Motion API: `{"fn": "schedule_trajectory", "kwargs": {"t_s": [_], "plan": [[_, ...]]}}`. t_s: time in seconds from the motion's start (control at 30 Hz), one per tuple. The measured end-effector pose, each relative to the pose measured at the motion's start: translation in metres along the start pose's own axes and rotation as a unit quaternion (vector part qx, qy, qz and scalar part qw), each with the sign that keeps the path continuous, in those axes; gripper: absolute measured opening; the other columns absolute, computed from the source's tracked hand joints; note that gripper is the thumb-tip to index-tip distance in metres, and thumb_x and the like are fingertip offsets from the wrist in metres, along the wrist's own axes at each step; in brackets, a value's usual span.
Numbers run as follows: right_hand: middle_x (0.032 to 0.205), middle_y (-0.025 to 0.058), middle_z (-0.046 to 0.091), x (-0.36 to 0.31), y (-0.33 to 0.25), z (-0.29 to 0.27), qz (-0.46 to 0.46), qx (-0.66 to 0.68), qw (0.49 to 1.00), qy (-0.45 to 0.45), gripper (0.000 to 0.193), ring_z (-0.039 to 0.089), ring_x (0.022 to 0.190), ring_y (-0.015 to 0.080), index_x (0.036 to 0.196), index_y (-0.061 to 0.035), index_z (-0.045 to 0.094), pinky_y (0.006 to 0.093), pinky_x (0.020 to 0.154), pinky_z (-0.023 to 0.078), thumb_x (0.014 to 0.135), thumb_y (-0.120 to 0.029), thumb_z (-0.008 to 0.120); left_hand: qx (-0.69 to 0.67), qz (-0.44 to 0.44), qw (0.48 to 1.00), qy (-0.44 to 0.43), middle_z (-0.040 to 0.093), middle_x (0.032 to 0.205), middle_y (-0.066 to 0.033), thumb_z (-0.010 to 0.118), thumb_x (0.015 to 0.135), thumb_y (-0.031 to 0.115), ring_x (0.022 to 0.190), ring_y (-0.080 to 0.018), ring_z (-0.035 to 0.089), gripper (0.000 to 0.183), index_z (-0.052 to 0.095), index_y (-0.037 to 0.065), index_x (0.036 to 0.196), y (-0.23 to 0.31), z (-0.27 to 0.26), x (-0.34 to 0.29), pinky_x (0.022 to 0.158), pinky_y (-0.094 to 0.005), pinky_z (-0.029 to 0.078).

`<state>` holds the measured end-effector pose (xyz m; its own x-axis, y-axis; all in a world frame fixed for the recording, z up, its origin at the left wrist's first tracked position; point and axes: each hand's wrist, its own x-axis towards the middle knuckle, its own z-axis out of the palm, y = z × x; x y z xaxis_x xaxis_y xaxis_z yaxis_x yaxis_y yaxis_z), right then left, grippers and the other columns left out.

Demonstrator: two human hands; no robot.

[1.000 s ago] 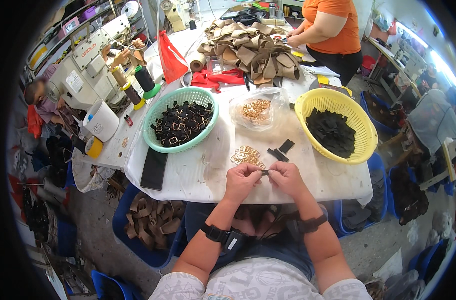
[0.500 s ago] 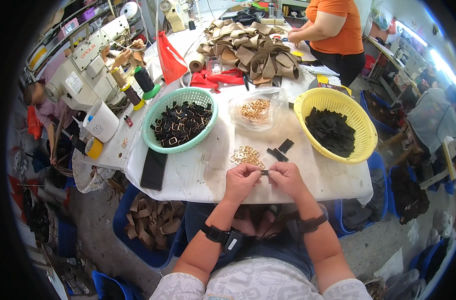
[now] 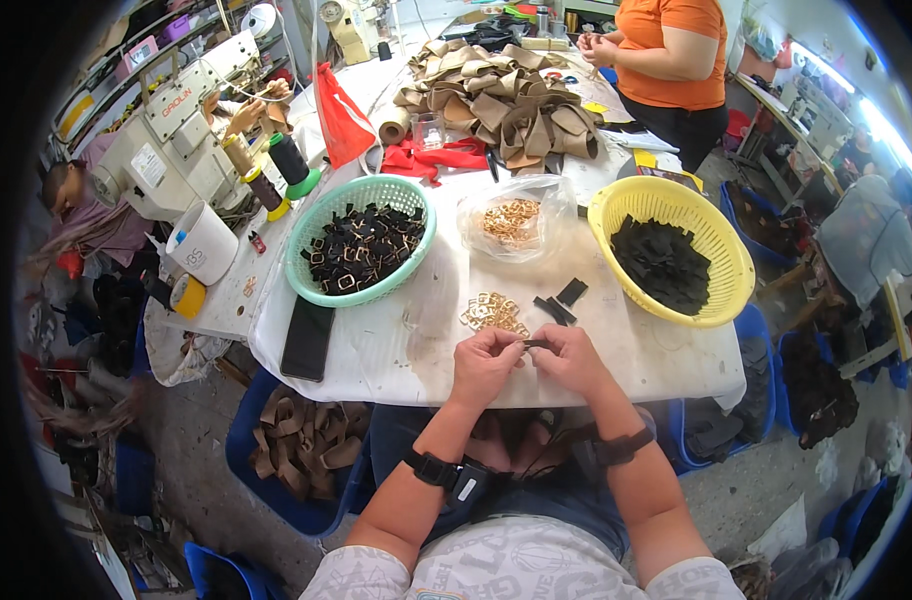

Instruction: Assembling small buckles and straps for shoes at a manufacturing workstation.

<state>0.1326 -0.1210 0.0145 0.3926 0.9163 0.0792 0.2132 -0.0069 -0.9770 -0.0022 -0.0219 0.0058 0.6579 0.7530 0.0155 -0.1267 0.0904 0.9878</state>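
Note:
Close together at the table's near edge, my left hand (image 3: 484,362) and my right hand (image 3: 574,360) pinch a small black strap piece (image 3: 537,344) between their fingertips. Whether a buckle is on it cannot be made out. Just beyond my fingers lies a loose pile of gold-coloured buckles (image 3: 494,312). Several black strap pieces (image 3: 560,303) lie to the right of that pile. A yellow basket (image 3: 741,290) at the right holds many black strap pieces. In the green basket (image 3: 303,270) at the left are black straps with gold buckles on them.
A clear plastic bag (image 3: 546,240) of gold buckles stands between the baskets. A black phone (image 3: 308,342) lies at the table's left edge. Brown pieces (image 3: 516,100) are heaped at the back, near a person in orange (image 3: 673,55). A sewing machine (image 3: 166,130) stands left.
My fingers have shifted slightly, and the strap piece now sits bent or tilted between them. The person in orange has raised their hands from the table. At the far left, another person has leaned.

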Motion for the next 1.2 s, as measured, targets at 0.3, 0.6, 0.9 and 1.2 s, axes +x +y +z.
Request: {"fn": "schedule_trajectory", "kwargs": {"t_s": [0.3, 0.6, 0.9, 1.2], "plan": [[0.060, -0.0004, 0.056, 0.001, 0.006, -0.001, -0.009, 0.020, 1.000, -0.002, 0.011, 0.048, 0.054, 0.0045, 0.085, 0.0023, 0.063, 0.0225, 0.049, 0.038, 0.079, -0.007, 0.059, 0.018, 0.011, 1.000, -0.007, 0.068, 0.076, -0.0060, 0.067, 0.083, 0.004, 0.066, -0.0093, 0.065, 0.009, 0.067, -0.003, 0.089, 0.002, 0.001, -0.001, 0.060, -0.0211, 0.051], [0.061, 0.0004, 0.058, 0.001, 0.007, -0.002, -0.004, 0.047, 0.999, -0.004, 0.010, 0.050, 0.054, 0.0050, 0.084, 0.0014, 0.064, 0.0221, 0.049, 0.040, 0.081, -0.007, 0.060, 0.001, 0.015, 1.000, -0.020, 0.068, 0.079, -0.0059, 0.069, 0.083, 0.005, 0.068, -0.0095, 0.065, 0.011, 0.067, -0.003, 0.091, -0.001, 0.000, 0.000, 0.061, -0.0210, 0.052], [0.065, 0.0016, 0.062, -0.001, 0.010, -0.003, -0.033, 0.002, 0.999, 0.000, 0.010, 0.052, 0.056, 0.0062, 0.083, 0.0001, 0.066, 0.0232, 0.051, 0.041, 0.079, -0.005, 0.058, 0.013, 0.022, 1.000, 0.008, 0.068, 0.076, -0.0052, 0.066, 0.082, 0.001, 0.064, -0.0084, 0.063, 0.008, 0.067, -0.003, 0.089, -0.007, 0.001, 0.000, 0.060, -0.0206, 0.051], [0.080, 0.0059, 0.066, 0.002, -0.017, -0.007, 0.076, 0.164, 0.982, -0.051, 0.014, 0.064, 0.062, 0.0114, 0.096, 0.0016, 0.061, 0.0219, 0.048, 0.044, 0.093, -0.008, 0.052, -0.047, 0.013, 0.999, -0.002, 0.068, 0.077, -0.0055, 0.066, 0.083, 0.001, 0.066, -0.0081, 0.062, 0.007, 0.066, -0.003, 0.089, -0.004, -0.008, 0.003, 0.061, -0.0203, 0.050]]}}
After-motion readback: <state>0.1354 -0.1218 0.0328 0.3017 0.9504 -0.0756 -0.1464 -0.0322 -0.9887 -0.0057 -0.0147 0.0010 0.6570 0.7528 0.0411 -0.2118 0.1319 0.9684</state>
